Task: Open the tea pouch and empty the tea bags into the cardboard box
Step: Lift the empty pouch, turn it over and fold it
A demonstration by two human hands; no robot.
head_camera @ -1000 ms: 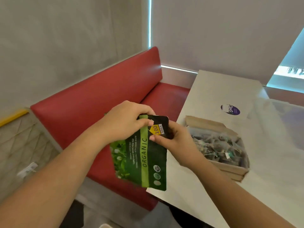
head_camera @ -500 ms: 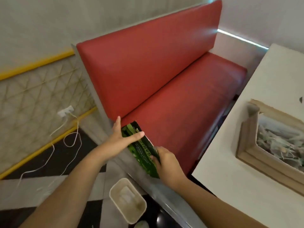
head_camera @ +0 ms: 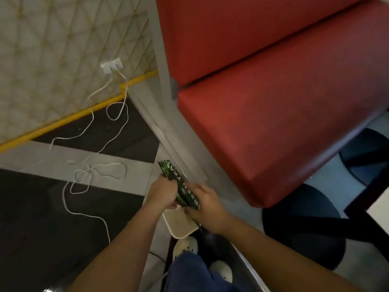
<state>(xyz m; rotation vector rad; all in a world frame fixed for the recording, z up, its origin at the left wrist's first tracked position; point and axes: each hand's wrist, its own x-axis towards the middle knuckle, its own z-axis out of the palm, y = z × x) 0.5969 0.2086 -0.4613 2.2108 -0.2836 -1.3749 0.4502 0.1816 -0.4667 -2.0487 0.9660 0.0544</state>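
Everything's swung down and away from the cardboard box, so the tea pouch point(head_camera: 179, 187) is now held edge-on over a cream tub point(head_camera: 181, 226) on the floor point(head_camera: 52, 207) by the red seat point(head_camera: 273, 123). Left hand point(head_camera: 163, 191) and right hand point(head_camera: 207, 209) both have fingers clamped on it. Can't tell if it's open yet, and with the box out of shot, emptying looks still to do.

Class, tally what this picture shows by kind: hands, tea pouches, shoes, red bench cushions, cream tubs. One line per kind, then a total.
Hands: 2 (left hand, right hand)
Tea pouch: 1
Shoes: 2 (upper shoe, lower shoe)
Red cushions: 2 (backrest, seat)
Cream tub: 1
Total: 8
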